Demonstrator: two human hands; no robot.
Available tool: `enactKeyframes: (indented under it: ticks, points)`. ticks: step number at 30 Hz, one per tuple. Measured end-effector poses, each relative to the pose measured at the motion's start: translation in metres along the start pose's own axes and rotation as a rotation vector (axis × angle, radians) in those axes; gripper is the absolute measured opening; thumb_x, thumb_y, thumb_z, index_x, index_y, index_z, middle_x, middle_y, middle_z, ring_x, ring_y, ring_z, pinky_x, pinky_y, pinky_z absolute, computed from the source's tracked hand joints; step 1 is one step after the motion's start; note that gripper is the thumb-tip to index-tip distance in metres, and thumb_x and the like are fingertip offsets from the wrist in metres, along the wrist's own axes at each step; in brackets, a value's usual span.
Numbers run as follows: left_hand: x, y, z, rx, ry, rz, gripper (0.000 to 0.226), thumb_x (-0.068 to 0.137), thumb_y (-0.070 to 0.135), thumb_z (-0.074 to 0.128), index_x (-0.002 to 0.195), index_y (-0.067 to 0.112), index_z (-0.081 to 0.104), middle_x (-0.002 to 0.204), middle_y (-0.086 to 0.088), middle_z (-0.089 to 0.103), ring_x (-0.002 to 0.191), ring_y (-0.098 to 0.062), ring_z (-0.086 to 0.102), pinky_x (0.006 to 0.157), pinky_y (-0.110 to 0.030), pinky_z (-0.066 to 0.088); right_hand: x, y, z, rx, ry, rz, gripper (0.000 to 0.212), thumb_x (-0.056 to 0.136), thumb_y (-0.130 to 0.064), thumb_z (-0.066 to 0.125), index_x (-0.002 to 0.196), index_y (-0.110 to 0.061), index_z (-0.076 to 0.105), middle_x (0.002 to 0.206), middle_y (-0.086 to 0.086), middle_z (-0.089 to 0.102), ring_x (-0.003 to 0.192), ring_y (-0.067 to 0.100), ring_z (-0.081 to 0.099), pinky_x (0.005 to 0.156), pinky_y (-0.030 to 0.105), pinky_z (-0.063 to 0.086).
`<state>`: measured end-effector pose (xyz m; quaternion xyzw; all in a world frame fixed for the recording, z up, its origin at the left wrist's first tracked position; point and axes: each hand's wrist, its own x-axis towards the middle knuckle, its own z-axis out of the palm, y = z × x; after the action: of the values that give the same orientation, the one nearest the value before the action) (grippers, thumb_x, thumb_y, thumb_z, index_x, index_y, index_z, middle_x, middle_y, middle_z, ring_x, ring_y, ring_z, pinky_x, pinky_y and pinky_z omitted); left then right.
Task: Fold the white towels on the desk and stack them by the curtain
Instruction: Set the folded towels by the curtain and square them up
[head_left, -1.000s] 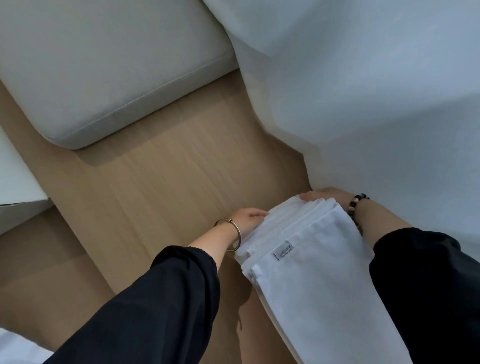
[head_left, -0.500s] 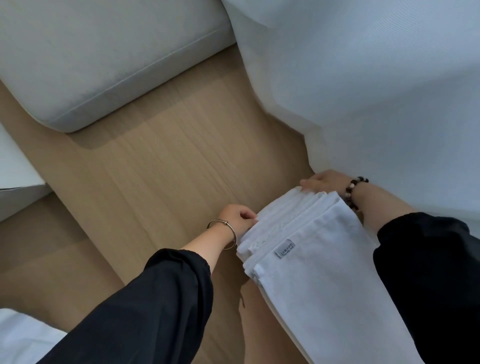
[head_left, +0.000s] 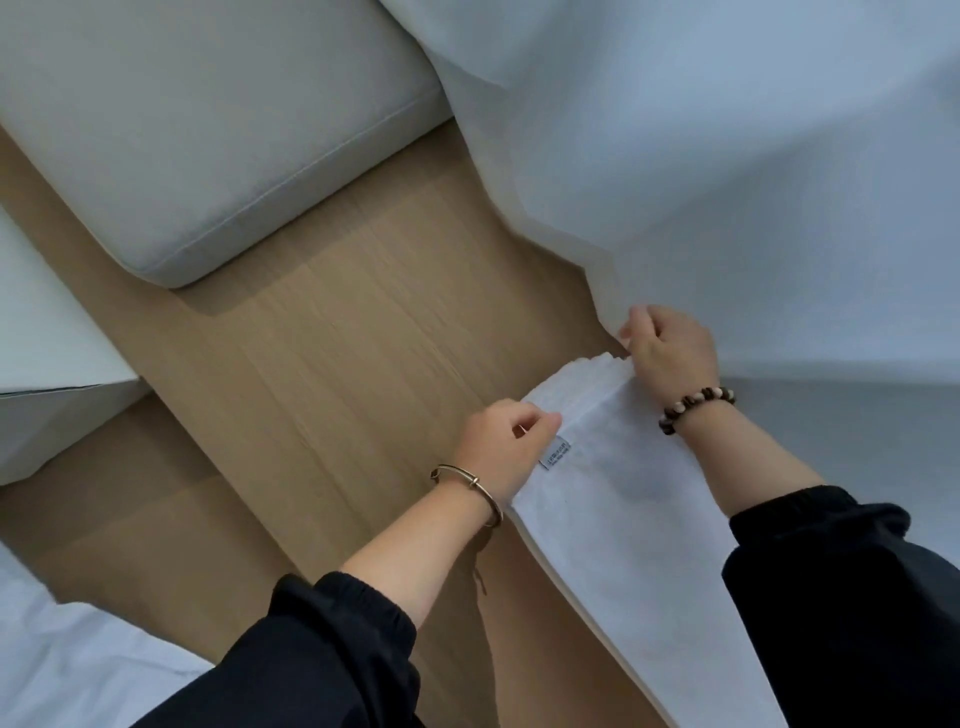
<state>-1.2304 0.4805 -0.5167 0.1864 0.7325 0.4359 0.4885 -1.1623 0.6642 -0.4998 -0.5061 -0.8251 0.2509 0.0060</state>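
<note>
Label (head_left: 555, 453) on towel stack (head_left: 631, 525), unreadable

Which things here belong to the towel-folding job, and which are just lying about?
Job: towel stack, curtain, desk, left hand, right hand.
Lying about: grey cushion, white box at left edge.

A bare strip of wooden desk (head_left: 332, 374) runs open through the middle of the frame, from centre down toward the bottom edge. The grey cushion (head_left: 197, 114) blocks the upper left, the curtain (head_left: 727, 182) walls off the right, and the towel stack (head_left: 634, 509) fills the lower right.
</note>
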Motion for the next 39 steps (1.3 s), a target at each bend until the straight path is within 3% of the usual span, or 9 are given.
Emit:
enactKeyframes:
  ticks: [4, 7, 10, 16, 22, 24, 28, 35, 39]
  points:
    - [-0.004, 0.013, 0.011, 0.186, 0.060, 0.059, 0.013, 0.084, 0.028, 0.064, 0.073, 0.022, 0.060, 0.084, 0.005, 0.057, 0.071, -0.004, 0.051, 0.061, -0.007, 0.036, -0.016, 0.025, -0.006, 0.171, -0.024, 0.244, 0.047, 0.097, -0.025, 0.032, 0.061, -0.007, 0.059, 0.068, -0.002, 0.060, 0.070, 0.021, 0.052, 0.062, 0.029, 0.033]
    - [-0.001, 0.015, 0.023, 0.321, 0.100, 0.082, 0.011, 0.088, 0.031, 0.059, 0.083, 0.022, 0.057, 0.090, 0.005, 0.056, 0.083, -0.012, 0.051, 0.070, -0.023, 0.041, -0.020, 0.029, 0.002, 0.164, -0.035, 0.240, 0.044, 0.096, -0.024, 0.032, 0.056, -0.008, 0.041, 0.059, 0.004, 0.046, 0.058, 0.021, 0.038, 0.053, 0.031, 0.026]
    - [0.001, 0.011, 0.032, 0.422, 0.158, 0.183, 0.010, 0.092, 0.027, 0.054, 0.090, 0.017, 0.054, 0.089, 0.008, 0.048, 0.084, -0.011, 0.044, 0.070, -0.020, 0.031, -0.021, 0.026, 0.010, 0.047, -0.008, 0.190, 0.046, 0.097, -0.024, 0.031, 0.053, -0.013, 0.025, 0.050, 0.002, 0.031, 0.048, 0.018, 0.027, 0.047, 0.031, 0.019]
    - [0.003, 0.008, 0.040, 0.489, 0.214, 0.285, 0.011, 0.095, 0.024, 0.052, 0.093, 0.013, 0.054, 0.087, 0.006, 0.045, 0.081, -0.010, 0.039, 0.069, -0.017, 0.027, -0.017, 0.026, 0.013, -0.012, 0.045, 0.186, 0.060, 0.101, -0.032, 0.030, 0.045, -0.010, 0.028, 0.044, 0.004, 0.034, 0.044, 0.018, 0.032, 0.045, 0.031, 0.019]
    - [0.015, 0.022, 0.037, 0.443, 0.091, 0.291, 0.031, 0.091, 0.018, 0.055, 0.122, 0.016, 0.054, 0.110, 0.001, 0.054, 0.100, -0.013, 0.048, 0.079, -0.018, 0.037, -0.035, 0.040, -0.005, 0.146, 0.117, 0.158, 0.050, 0.093, -0.038, 0.039, 0.061, -0.001, 0.046, 0.058, 0.007, 0.048, 0.054, 0.019, 0.039, 0.049, 0.025, 0.029]
    - [0.024, 0.031, 0.036, 0.381, 0.027, 0.238, 0.032, 0.089, 0.017, 0.057, 0.121, 0.016, 0.057, 0.112, 0.000, 0.055, 0.103, -0.016, 0.049, 0.083, -0.022, 0.040, -0.043, 0.047, -0.013, 0.168, -0.040, 0.181, 0.037, 0.092, -0.033, 0.049, 0.061, -0.014, 0.047, 0.059, -0.005, 0.048, 0.055, 0.010, 0.042, 0.049, 0.016, 0.028]
    - [0.049, 0.048, 0.041, 0.342, -0.086, 0.144, 0.031, 0.088, 0.022, 0.061, 0.119, 0.017, 0.061, 0.112, -0.002, 0.055, 0.096, -0.015, 0.053, 0.082, -0.023, 0.041, -0.045, 0.056, -0.021, 0.257, -0.169, 0.204, 0.020, 0.088, -0.021, 0.059, 0.068, -0.023, 0.056, 0.072, -0.009, 0.058, 0.067, 0.004, 0.050, 0.057, 0.020, 0.035]
    - [0.068, 0.054, 0.054, 0.239, -0.052, 0.105, 0.007, 0.083, 0.030, 0.067, 0.087, 0.027, 0.061, 0.097, 0.003, 0.060, 0.078, -0.007, 0.052, 0.072, -0.019, 0.042, -0.044, 0.052, -0.009, 0.248, -0.035, 0.247, 0.025, 0.089, -0.015, 0.058, 0.066, -0.021, 0.049, 0.066, -0.010, 0.053, 0.068, 0.015, 0.050, 0.059, 0.027, 0.032]
    - [0.068, 0.049, 0.058, 0.188, -0.025, 0.088, 0.006, 0.083, 0.030, 0.067, 0.085, 0.031, 0.061, 0.092, 0.010, 0.056, 0.071, 0.003, 0.049, 0.061, -0.001, 0.036, -0.053, 0.046, 0.002, 0.167, 0.122, 0.300, 0.018, 0.092, -0.019, 0.054, 0.075, -0.019, 0.047, 0.062, -0.013, 0.047, 0.062, 0.012, 0.044, 0.051, 0.020, 0.026]
